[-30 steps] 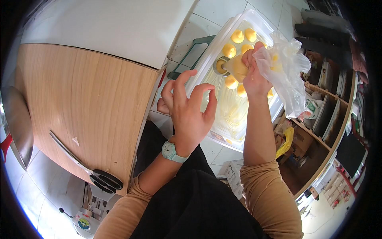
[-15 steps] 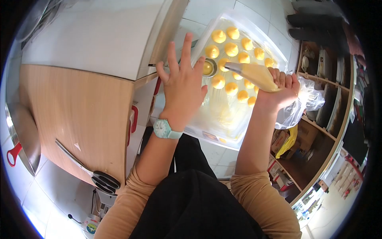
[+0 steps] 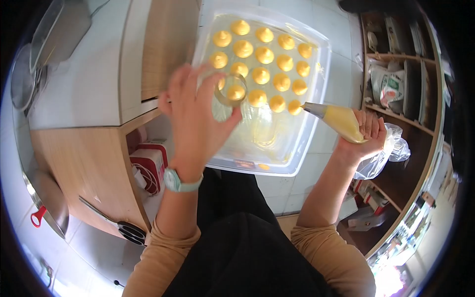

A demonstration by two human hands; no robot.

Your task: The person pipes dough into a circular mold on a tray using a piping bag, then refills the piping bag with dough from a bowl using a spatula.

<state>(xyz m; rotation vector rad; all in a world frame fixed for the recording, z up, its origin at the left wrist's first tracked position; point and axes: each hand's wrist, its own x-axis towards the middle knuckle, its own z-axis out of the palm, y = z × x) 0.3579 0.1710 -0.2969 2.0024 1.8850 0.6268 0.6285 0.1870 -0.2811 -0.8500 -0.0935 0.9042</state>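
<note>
On a clock face laid over the whole view: at twelve to one, a translucent plastic tray [image 3: 262, 127], with yellow mounds [image 3: 264, 55] in rough rows over its far part and a smeared stretch at the near end. Close to three, the right hand [image 3: 370, 137], fingers closed firmly around a filled piping bag [image 3: 341, 123], its clear end bunched behind the fist. Metal nozzle [image 3: 315, 110] aimed toward nine, tip at or just beside the mound at the near right corner of the rows; contact too fine to tell. Between ten and eleven, the left hand [image 3: 193, 111], blurred, thumb and fingers on either side of a metal ring [image 3: 228, 103] over the tray; impossible to tell whether pinched or merely bracketed, resting or lifted. Between seven and eight, black-handled scissors [image 3: 131, 232] on the wood-toned counter [image 3: 89, 166], well apart from both hands. Possible trouble, by judgement: smeared mounds from a sideways knock of the ring, with neighbours so near its wall; a dented corner mound from any drift of the nozzle; lopsided shapes from uneven squeezing; drips over the tray's edge from stray pressure on the bag.
</note>
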